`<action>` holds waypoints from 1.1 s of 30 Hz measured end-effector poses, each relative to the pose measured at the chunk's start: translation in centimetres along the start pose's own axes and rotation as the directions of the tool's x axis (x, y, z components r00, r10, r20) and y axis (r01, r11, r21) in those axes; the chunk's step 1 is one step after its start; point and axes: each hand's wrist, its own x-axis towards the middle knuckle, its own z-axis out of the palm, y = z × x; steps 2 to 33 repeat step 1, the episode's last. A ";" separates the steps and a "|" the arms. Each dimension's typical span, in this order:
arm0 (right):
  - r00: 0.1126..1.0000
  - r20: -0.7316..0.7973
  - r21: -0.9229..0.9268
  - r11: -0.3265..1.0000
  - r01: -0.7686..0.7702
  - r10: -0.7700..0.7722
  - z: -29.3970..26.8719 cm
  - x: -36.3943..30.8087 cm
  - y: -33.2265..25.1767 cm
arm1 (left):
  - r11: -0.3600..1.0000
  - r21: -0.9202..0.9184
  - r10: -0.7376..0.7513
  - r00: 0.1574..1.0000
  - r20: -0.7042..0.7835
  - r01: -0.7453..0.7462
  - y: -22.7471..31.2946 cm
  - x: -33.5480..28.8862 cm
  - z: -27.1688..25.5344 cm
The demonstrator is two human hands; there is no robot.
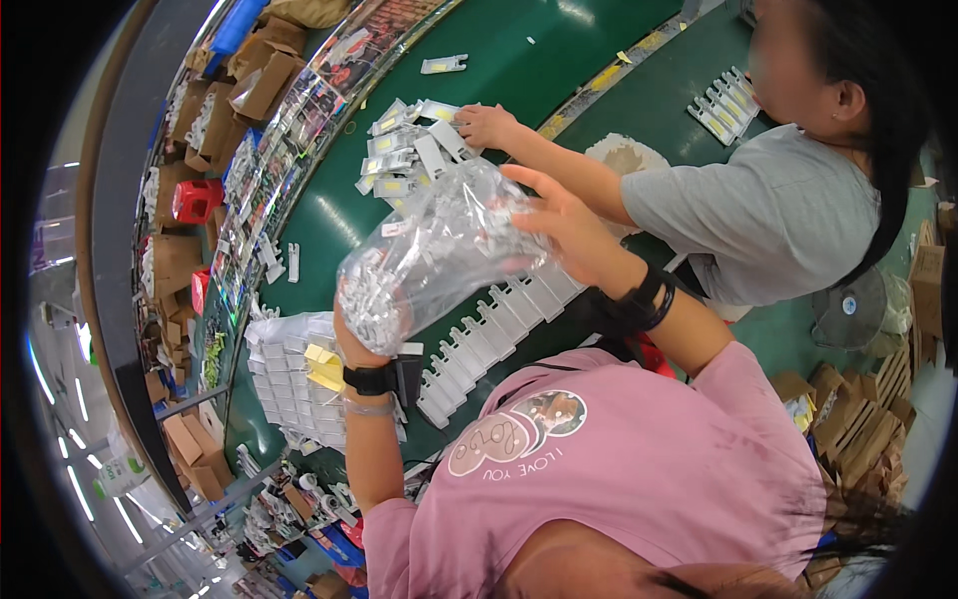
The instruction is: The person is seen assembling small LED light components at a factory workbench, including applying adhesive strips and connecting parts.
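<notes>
A clear plastic bag (444, 240) full of small white parts is held up in front of me, over the green table. My left hand (356, 337) is closed under the bag's left end, where the parts are bunched; most of its fingers are hidden behind them. At the bag's right end, my right hand (569, 228) grips the plastic, its index finger stretched along the top edge. Just beyond the bag lies a heap of white plastic housings (391, 160) with yellow patches. A co-worker's hand (486, 127) touches the heap's right side.
A long row of white housings (499, 334) lies nearest my body. Stacked white pieces (289, 374) with a yellow block (323, 367) stand at left. The co-worker (748, 210) sits at right, near another row of housings (725, 108). Cardboard boxes (269, 80) line the far left side.
</notes>
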 end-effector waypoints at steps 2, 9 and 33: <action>0.991 0.008 0.009 0.991 -0.132 0.132 -0.6 -0.6 0.2 | 0.894 -0.419 -0.086 0.979 0.185 0.158 -0.4 -0.5 -0.8; 0.991 0.008 0.009 0.991 -0.132 0.132 -0.6 -0.6 0.2 | 0.894 -0.419 -0.086 0.979 0.185 0.158 -0.4 -0.5 -0.8; 0.991 0.008 0.009 0.991 -0.132 0.132 -0.6 -0.6 0.2 | 0.894 -0.419 -0.086 0.979 0.185 0.158 -0.4 -0.5 -0.8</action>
